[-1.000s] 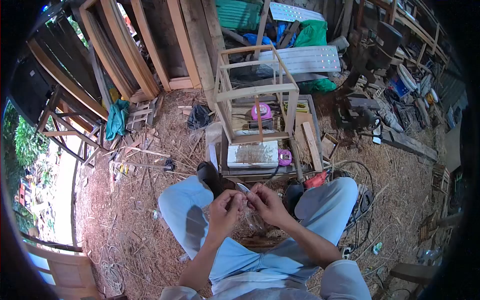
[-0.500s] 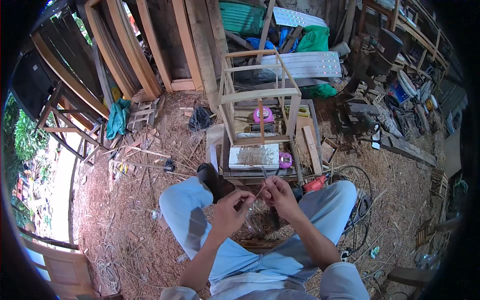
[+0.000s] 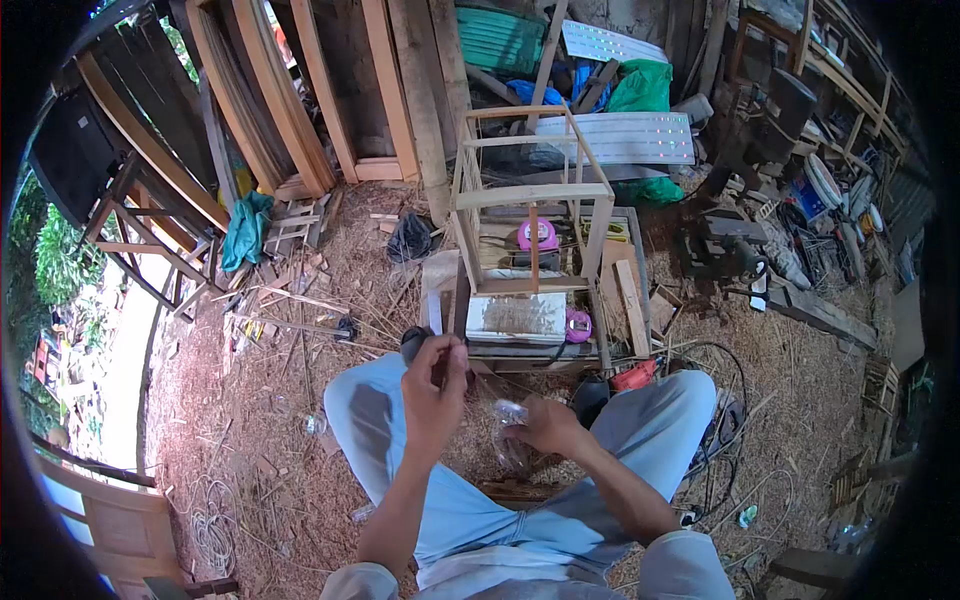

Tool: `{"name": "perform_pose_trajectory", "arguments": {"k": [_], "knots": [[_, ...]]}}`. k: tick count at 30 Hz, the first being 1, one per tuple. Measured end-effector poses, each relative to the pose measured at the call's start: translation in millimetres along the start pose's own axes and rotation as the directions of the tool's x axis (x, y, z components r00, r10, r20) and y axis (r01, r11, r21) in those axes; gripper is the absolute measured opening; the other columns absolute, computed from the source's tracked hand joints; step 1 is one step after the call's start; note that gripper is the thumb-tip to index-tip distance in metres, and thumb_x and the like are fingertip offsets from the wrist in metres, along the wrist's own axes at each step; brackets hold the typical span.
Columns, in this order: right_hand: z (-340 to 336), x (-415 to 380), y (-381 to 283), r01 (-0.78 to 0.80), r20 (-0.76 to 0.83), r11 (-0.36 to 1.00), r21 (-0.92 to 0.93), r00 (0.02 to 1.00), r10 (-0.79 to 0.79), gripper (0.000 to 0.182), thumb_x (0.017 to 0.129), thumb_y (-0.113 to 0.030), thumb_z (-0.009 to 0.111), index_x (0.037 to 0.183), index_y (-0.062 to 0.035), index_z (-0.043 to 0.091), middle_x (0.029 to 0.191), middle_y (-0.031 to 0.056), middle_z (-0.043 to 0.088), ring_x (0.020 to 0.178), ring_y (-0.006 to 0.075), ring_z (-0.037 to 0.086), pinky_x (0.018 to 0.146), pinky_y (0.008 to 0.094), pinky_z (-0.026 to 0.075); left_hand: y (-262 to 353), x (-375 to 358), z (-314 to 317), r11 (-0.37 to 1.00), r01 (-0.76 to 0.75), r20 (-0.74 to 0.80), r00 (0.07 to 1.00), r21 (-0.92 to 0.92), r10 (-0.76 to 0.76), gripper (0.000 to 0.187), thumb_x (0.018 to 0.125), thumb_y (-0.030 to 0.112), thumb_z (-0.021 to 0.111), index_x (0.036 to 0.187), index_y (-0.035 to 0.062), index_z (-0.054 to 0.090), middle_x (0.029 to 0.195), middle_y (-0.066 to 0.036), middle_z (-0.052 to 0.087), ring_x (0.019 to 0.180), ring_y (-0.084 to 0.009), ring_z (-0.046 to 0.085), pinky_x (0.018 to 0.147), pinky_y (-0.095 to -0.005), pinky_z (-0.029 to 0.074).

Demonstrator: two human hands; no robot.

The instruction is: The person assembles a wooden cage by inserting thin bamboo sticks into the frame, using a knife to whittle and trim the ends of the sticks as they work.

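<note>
Just above the person's lap, a small clear plastic bag (image 3: 510,425) is pinched by the closed right hand (image 3: 545,430); it is judged light, limp and slippery, best gripped at its gathered neck. The left hand (image 3: 432,385) is raised beside it with fingers curled, though whether anything is held there cannot be told. Beyond the bag, the wooden frame (image 3: 530,215) on the worktop (image 3: 610,290) is seen, and the bag's contents cannot be made out.

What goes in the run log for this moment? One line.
left hand: raised, fingers closed, contents unclear | right hand: holds clear plastic bag between knees | wooden frame: upright on bench, untouched
</note>
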State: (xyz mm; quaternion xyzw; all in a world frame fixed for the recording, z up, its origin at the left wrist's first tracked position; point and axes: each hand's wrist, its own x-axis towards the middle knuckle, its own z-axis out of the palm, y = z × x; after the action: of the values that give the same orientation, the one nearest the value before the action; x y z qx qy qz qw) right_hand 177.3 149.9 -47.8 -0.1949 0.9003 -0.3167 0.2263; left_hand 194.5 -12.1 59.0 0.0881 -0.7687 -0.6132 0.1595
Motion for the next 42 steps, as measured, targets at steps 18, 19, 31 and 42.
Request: {"name": "perform_pose_trajectory", "arguments": {"k": [18,19,31,42], "knots": [[-66.9,-6.8,10.7,0.328,-0.407,0.519,0.789,0.913,0.041,0.024,0.092,-0.027,0.054,0.1,-0.004,0.058,0.075,-0.0027,0.051,0.065,0.0045,0.045,0.057,0.0216,0.038,-20.1,-37.5,0.4,0.914,0.405,0.488,0.804,-0.03,-0.341,0.013,0.088,0.011,0.058,0.097,0.0018,0.058,0.078,-0.001,0.056,0.064,-0.0068,0.052,0.051,-0.0197,0.042],[-75.0,-6.4,18.7,0.349,-0.445,0.49,0.799,0.891,0.09,0.026,0.093,-0.029,0.053,0.102,-0.005,0.057,0.072,-0.0044,0.048,0.06,0.003,0.041,0.052,0.0207,0.034,-25.6,-43.9,-3.8,0.914,0.405,0.5,0.797,-0.024,-0.34,0.013,0.088,0.011,0.058,0.097,0.0018,0.058,0.078,-0.001,0.056,0.064,-0.0068,0.052,0.051,-0.0197,0.042],[-94.0,-29.3,7.0,0.035,0.11,0.376,0.926,0.928,-0.357,0.044,0.094,-0.024,0.048,0.135,-0.0116,0.04,0.065,-0.0008,0.052,0.058,0.0069,0.05,0.052,0.0191,0.038,-25.2,-46.0,9.4,0.955,0.297,0.281,0.914,0.022,-0.291,0.01,0.087,0.007,0.059,0.092,-0.0018,0.062,0.079,-0.001,0.062,0.069,-0.0048,0.054,0.06,-0.0201,0.044],[-69.5,-19.5,-11.8,0.103,0.108,0.464,0.88,0.908,-0.405,0.019,0.093,-0.015,0.051,0.089,0.0017,0.06,0.067,0.0002,0.053,0.055,0.0059,0.045,0.047,0.0209,0.034,-20.0,-66.0,8.2,0.978,0.21,0.302,0.933,-0.017,-0.195,0.01,0.087,0.005,0.059,0.092,-0.0032,0.06,0.091,-0.006,0.062,0.077,-0.0063,0.055,0.065,-0.0193,0.045]]}}
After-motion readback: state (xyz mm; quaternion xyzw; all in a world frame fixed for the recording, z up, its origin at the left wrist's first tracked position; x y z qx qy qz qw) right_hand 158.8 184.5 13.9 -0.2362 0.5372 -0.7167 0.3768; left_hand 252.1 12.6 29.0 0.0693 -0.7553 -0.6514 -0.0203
